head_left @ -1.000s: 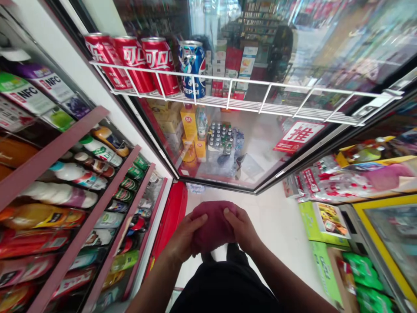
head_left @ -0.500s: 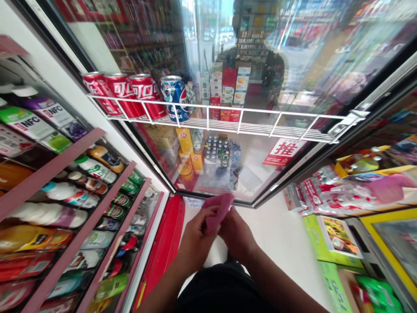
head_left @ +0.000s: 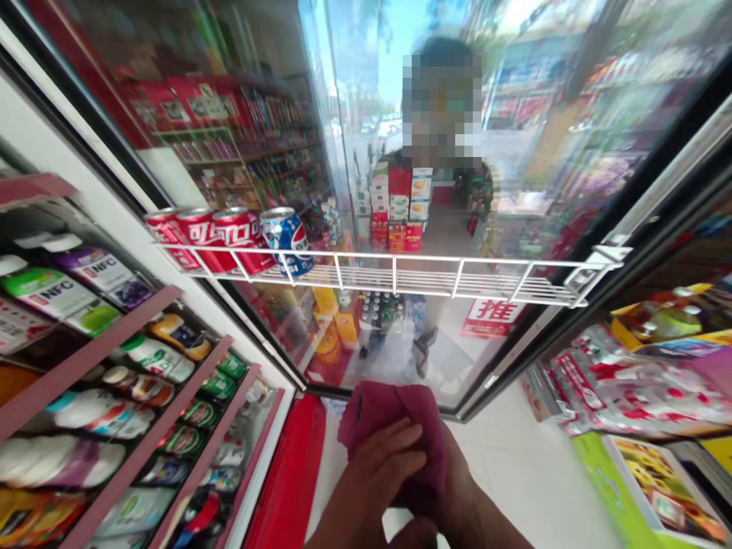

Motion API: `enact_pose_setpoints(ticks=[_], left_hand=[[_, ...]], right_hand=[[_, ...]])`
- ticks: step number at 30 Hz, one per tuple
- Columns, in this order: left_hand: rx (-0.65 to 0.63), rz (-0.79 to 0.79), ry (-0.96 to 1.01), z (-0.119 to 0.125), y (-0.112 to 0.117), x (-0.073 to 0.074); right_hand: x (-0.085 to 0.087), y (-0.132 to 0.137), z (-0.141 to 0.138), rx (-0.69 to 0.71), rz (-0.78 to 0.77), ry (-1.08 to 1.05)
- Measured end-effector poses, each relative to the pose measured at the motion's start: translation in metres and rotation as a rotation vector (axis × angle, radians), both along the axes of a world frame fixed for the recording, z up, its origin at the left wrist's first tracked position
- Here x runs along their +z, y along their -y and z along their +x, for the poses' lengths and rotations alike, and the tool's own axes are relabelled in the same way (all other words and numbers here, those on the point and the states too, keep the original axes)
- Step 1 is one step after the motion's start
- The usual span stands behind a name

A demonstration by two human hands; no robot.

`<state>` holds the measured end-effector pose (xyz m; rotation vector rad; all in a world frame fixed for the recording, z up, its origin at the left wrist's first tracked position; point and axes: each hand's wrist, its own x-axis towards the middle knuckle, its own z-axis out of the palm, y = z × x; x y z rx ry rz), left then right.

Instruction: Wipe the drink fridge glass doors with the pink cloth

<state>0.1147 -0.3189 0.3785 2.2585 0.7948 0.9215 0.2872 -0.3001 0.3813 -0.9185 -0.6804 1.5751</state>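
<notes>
A magenta cloth (head_left: 394, 404) is bunched between my two hands, low in the view and in front of the glass door. My left hand (head_left: 383, 465) lies over the cloth with its fingers stretched out across it and its thumb apart. From the right, my right hand (head_left: 457, 473) supports the cloth, which drapes over its fingers and hides them. Beyond the hands stands the glass door (head_left: 366, 366) of a drinks cooler. Its white wire rack (head_left: 423, 278) carries several red cola cans (head_left: 214, 232) and a blue Pepsi can (head_left: 289, 236) at the left end.
Cooler shelves (head_left: 85, 351) full of bottles and cans run down the left, above a red panel (head_left: 294, 465). Bottle packs (head_left: 606, 381) and a green box (head_left: 606, 473) stand on the right, beside the pale floor (head_left: 508, 465). The glass reflects a person and shop shelves.
The cloth has spread out and now covers my right hand. My left hand has moved onto it with straighter fingers. The view has tilted upward, so the rack sits lower.
</notes>
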Motion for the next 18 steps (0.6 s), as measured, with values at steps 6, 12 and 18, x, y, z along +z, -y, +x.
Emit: enact_pose_setpoints(ticks=[6,12,18], left_hand=[[0.121,0.253,0.130,-0.022,-0.053,0.028],[0.252,0.358,0.114,-0.062,-0.104,0.091],[0.349,0.391,0.201,-0.078,-0.134,0.141]], right_hand=[[0.038,-0.024,-0.002,0.056,0.207,-0.095],[0.102,-0.050,0.039,-0.197,0.433,0.151],[0.256,-0.117,0.109,-0.629,0.723,1.056]])
